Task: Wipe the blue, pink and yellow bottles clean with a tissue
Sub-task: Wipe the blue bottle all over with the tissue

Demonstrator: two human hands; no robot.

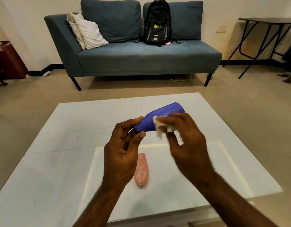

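Blue matte bottle [164, 112], tilted, neck pinched by left hand [120, 158], crumpled white tissue [159, 127] gripped against it by right hand [185, 145]

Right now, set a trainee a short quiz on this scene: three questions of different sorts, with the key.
1. True or false: the pink bottle lies on its side on the table.
2. Fill in: the left hand pinches the blue bottle by its ____.
3. Which hand presses the tissue on the blue bottle? A: left hand. B: right hand.
Key: 1 true; 2 neck; 3 B.
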